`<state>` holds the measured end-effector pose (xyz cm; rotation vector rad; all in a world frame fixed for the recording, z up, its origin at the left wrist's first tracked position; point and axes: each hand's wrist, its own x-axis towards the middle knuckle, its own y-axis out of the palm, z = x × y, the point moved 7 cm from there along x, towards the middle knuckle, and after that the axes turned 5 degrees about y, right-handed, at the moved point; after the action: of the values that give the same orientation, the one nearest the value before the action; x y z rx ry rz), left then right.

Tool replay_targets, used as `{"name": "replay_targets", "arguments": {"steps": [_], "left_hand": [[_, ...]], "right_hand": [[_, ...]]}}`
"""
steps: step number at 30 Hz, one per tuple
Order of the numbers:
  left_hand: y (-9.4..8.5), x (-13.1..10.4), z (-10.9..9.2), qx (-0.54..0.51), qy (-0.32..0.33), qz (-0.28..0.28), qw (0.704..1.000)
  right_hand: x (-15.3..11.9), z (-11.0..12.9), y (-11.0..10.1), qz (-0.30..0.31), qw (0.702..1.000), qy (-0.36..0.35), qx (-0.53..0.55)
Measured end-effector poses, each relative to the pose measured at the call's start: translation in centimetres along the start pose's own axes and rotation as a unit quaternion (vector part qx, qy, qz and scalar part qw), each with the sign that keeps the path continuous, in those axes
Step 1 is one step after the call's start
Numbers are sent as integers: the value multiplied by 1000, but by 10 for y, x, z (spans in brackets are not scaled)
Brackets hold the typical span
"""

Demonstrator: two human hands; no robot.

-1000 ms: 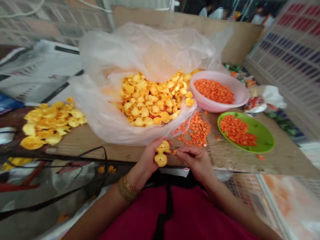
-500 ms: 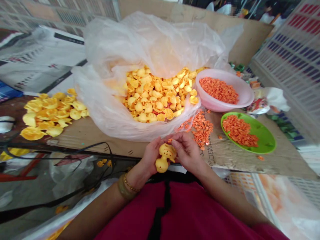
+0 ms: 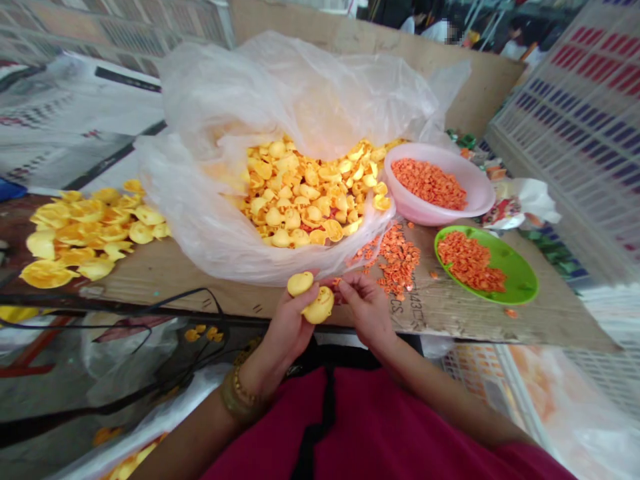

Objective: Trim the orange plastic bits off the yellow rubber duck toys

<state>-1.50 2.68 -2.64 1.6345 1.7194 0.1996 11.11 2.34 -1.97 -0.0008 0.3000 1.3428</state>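
My left hand [image 3: 293,320] is closed around a yellow plastic duck-like toy part [image 3: 319,305] with two rounded lobes, held over the table's front edge. Close beside it on the right, my right hand [image 3: 367,305] pinches a small orange plastic piece [image 3: 337,281] between thumb and finger. Just beyond my hands lies a loose heap of orange pieces [image 3: 400,260] on the cardboard. Behind them spreads a clear plastic bag [image 3: 210,247], open and full of yellow shell halves [image 3: 300,200].
A pink bowl [image 3: 430,217] and a green plate [image 3: 520,277] hold more orange pieces. Yellow shells [image 3: 85,230] are piled at the left. Stacked white crates [image 3: 565,133] stand on the right. A black cord [image 3: 175,293] hangs along the front edge. People are in the background.
The yellow part has been turned over and moved slightly left and up in my left hand. My right hand has drawn a little away from it, still pinching.
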Motion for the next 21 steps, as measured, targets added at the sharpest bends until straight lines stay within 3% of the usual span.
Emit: {"name": "replay_targets", "arguments": {"steps": [3, 7, 13, 21], "left_hand": [[-1, 2, -2, -65, -85, 43, 993], [-6, 3, 0, -83, -111, 61, 988], [-8, 2, 16, -68, -151, 27, 986], [-10, 0, 22, -41, -204, 13, 978]], "right_hand": [[-8, 18, -10, 23, 997, -44, -62], [-19, 38, -10, 62, 974, -158, -149], [-29, 47, 4, 130, 911, -284, -271], [-40, 49, 10, 170, 829, -356, -397]]}}
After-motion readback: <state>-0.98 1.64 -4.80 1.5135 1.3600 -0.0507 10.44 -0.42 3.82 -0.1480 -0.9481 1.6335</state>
